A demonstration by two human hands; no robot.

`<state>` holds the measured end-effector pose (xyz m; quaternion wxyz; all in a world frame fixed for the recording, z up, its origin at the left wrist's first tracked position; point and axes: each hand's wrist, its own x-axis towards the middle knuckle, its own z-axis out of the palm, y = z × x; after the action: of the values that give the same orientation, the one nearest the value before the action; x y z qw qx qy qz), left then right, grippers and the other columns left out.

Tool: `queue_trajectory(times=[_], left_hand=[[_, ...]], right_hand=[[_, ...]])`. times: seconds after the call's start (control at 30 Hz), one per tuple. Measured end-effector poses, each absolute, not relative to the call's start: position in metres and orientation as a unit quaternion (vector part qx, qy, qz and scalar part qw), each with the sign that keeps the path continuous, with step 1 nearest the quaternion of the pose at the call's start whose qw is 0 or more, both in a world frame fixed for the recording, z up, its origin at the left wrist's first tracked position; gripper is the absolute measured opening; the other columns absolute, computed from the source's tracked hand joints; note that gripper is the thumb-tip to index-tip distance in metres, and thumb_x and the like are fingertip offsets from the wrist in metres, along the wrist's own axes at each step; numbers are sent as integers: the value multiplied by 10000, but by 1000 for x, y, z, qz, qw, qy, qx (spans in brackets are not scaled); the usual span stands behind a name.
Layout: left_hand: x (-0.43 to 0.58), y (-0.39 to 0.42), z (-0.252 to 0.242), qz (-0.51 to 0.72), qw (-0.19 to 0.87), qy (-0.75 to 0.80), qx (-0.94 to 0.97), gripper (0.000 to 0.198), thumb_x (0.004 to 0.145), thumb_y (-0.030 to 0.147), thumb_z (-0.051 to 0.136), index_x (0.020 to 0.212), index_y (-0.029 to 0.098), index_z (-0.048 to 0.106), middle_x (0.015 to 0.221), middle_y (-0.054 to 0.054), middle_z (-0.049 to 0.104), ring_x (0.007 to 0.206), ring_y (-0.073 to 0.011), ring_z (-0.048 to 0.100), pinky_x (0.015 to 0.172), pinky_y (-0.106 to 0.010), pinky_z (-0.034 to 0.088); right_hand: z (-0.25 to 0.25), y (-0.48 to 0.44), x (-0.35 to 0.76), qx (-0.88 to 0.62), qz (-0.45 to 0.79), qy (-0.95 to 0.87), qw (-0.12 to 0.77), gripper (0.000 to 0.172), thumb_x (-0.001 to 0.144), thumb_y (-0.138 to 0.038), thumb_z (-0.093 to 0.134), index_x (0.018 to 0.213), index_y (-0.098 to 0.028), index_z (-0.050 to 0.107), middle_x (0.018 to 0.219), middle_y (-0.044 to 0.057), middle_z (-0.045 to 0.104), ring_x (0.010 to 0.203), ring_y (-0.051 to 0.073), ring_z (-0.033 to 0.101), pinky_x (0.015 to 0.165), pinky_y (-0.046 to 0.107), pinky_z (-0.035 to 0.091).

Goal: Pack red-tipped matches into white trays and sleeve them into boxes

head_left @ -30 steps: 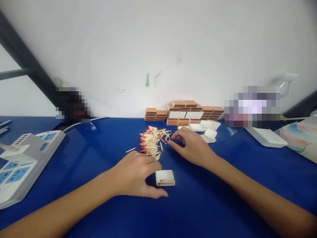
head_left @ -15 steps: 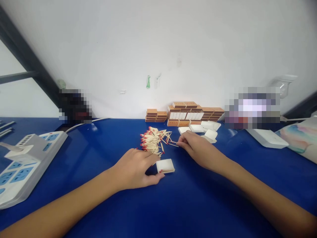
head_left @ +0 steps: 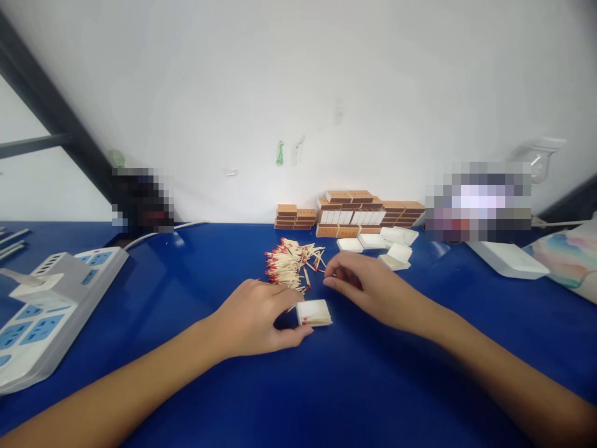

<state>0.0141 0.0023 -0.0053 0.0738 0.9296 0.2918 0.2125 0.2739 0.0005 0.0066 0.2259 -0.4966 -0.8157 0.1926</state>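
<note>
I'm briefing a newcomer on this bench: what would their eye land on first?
The heap of red-tipped matches at the middle of the blue table stands out first. Just nearer, the left hand holds a white tray with matches in it, and the right hand hovers pinched beside the heap. Orange matchboxes are stacked against the wall behind.

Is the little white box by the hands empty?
No, red-tipped matches lie inside the little white box that the left hand holds.
</note>
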Motion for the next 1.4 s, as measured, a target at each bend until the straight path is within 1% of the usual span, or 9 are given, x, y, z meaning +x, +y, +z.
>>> queue_trajectory(times=[0.2, 0.4, 0.63, 0.77, 0.97, 1.1, 1.2, 1.3, 1.4], left_hand=[[16, -2, -1, 175, 136, 270, 937, 280, 871, 476, 726, 1007, 232, 738, 721, 43, 699, 584, -117, 619, 542, -249, 379], [14, 3, -6, 195, 73, 315, 926, 332, 882, 499, 712, 1052, 217, 745, 703, 26, 698, 557, -139, 615, 537, -265, 372], [14, 4, -6, 191, 69, 311, 928, 325, 895, 492, 702, 1058, 214, 741, 695, 25, 691, 554, -137, 610, 532, -259, 376], [13, 3, -6, 198, 79, 286, 934, 321, 887, 499, 717, 1035, 215, 739, 692, 33, 691, 560, -126, 619, 540, -258, 378], [16, -3, -3, 201, 115, 234, 944, 323, 894, 509, 709, 999, 205, 739, 731, 17, 710, 595, -127, 636, 557, -259, 408], [17, -4, -5, 211, 106, 232, 944, 309, 900, 489, 710, 1018, 205, 737, 718, 22, 705, 588, -124, 631, 561, -259, 408], [15, -1, -8, 231, 76, 262, 934, 316, 894, 492, 714, 1030, 209, 736, 683, 31, 691, 548, -118, 607, 544, -253, 386], [13, 2, -10, 244, 49, 284, 926, 340, 905, 509, 693, 1052, 205, 736, 676, 25, 684, 534, -118, 593, 539, -249, 379], [12, 5, -9, 238, 42, 295, 924, 338, 916, 509, 675, 1035, 198, 736, 671, 22, 673, 539, -125, 591, 543, -255, 386]], right_hand=[[-16, 21, 288, -559, 127, -796, 196, 119, 982, -304, 588, 913, -215, 624, 894, 42, 651, 740, 180, 589, 653, 310, 424], [-3, 6, 278, -509, 162, -817, 218, 152, 1031, -279, 517, 908, -220, 586, 938, 35, 651, 808, 177, 595, 712, 307, 444], [12, -19, 257, -451, 230, -843, 179, 125, 1006, -246, 544, 896, -226, 601, 910, 24, 649, 759, 157, 588, 657, 291, 435], [1, -3, 267, -494, 218, -811, 226, 159, 988, -333, 571, 887, -230, 637, 807, 13, 655, 682, 157, 563, 617, 291, 425], [-14, 31, 281, -612, 87, -725, 305, 149, 901, -322, 600, 823, -211, 664, 765, 34, 651, 686, 189, 563, 631, 325, 418], [-20, 37, 269, -628, 81, -726, 268, 199, 877, -404, 650, 824, -213, 650, 824, 40, 666, 734, 199, 588, 639, 326, 423], [-23, 37, 263, -628, 79, -738, 233, 158, 900, -345, 612, 813, -215, 637, 843, 43, 679, 758, 198, 606, 648, 321, 420], [-20, 33, 266, -635, 80, -737, 216, 154, 901, -298, 596, 778, -214, 634, 810, 45, 683, 719, 195, 608, 616, 316, 402], [-12, 27, 273, -638, 98, -739, 193, 230, 903, -351, 626, 716, -218, 619, 726, 36, 669, 632, 187, 587, 557, 311, 373]])
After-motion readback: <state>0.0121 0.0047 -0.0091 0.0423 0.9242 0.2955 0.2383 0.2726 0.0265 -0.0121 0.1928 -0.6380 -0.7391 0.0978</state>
